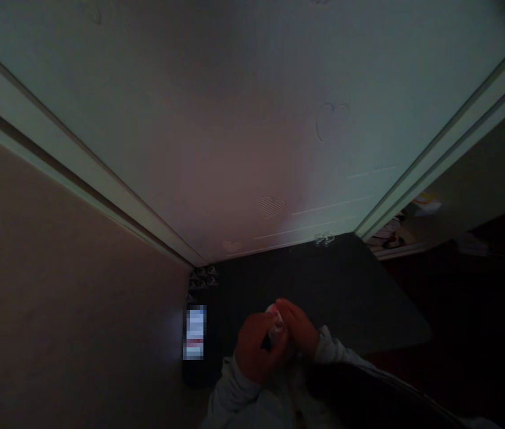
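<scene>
The scene is very dark. My left hand (pixel 254 351) and my right hand (pixel 299 328) meet over a dark table (pixel 359 298), both with fingers curled round a small whitish object (pixel 274 325) held between them. I cannot make out what the object is. Both wrists wear light grey sleeves. A lit phone screen (pixel 195 332) stands just left of my left hand, at the table's left edge.
A pale wall with faint heart shapes (pixel 272 205) rises behind the table. Small clear items (pixel 324 239) lie at the table's far edge, and dark small things (pixel 203 277) at its far left corner. Papers or books (pixel 395 235) sit to the right.
</scene>
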The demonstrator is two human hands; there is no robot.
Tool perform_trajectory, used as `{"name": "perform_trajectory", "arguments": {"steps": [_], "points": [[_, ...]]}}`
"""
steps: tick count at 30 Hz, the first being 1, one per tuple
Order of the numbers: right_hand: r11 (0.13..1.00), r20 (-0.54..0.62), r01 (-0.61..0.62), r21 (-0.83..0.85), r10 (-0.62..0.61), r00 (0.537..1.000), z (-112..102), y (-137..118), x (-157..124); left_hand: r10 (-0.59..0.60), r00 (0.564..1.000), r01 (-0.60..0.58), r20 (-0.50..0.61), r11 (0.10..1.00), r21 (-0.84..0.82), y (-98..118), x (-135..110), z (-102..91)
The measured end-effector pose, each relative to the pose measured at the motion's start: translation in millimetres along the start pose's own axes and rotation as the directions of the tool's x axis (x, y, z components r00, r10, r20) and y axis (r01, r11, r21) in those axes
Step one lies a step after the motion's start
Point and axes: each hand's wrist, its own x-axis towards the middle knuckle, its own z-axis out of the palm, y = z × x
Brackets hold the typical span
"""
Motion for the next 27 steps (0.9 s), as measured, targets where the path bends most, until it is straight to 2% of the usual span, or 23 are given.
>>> {"name": "perform_trajectory", "arguments": {"steps": [5,15,27], "points": [[0.999,0.01,-0.002,0.034,0.002,1.0,-5.5,-0.7,0.4,0.008,1.0,-0.008,0.022,1.0,-0.007,-3.6,-2.1,2.8],[0.994,0.025,-0.04,0.099,0.038,0.999,-6.9,-7.5,0.6,-0.058,0.994,0.06,0.088,0.998,-0.018,-6.3,-2.3,-0.6],[0.967,0.011,-0.122,0.222,0.123,0.992,-6.3,-9.7,0.2,-0.159,0.98,0.165,0.118,0.985,-0.043,-5.1,-3.3,1.3]]}}
